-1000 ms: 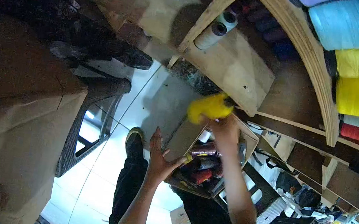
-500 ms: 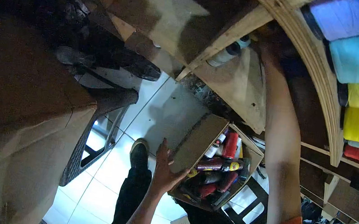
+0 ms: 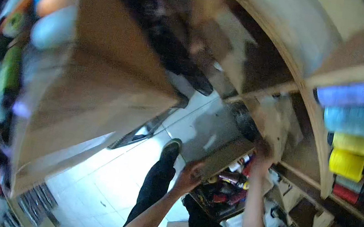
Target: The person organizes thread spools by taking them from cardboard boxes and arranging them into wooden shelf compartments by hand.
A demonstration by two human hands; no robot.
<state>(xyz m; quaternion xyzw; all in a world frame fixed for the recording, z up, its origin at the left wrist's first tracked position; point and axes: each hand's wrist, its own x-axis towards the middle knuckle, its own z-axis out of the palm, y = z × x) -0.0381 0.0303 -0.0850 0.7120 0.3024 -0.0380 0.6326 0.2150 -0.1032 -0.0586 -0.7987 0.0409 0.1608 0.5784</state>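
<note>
A cardboard box point(image 3: 226, 162) filled with thread spools sits low in front of me, near my legs. Dark red, purple and red spools point(image 3: 221, 197) lie jumbled inside it. My left hand point(image 3: 189, 177) is at the box's left edge, its fingers bent around the cardboard. Over the far right corner of the box is my right hand point(image 3: 263, 152), smeared by motion. Its fingers, and anything in them, cannot be made out. My right forearm covers the box's right side.
A curved wooden shelf point(image 3: 303, 99) arches over the right side, with purple, light blue, yellow and red spools point(image 3: 349, 135). At left stands a large brown panel point(image 3: 100, 103), with many coloured spools point(image 3: 11, 68) beyond it. White floor tiles point(image 3: 103, 190) lie below.
My right hand has come down from inside the shelf to the box. My left hand's fingers, spread before, are now bent at the box edge. The view has swung left.
</note>
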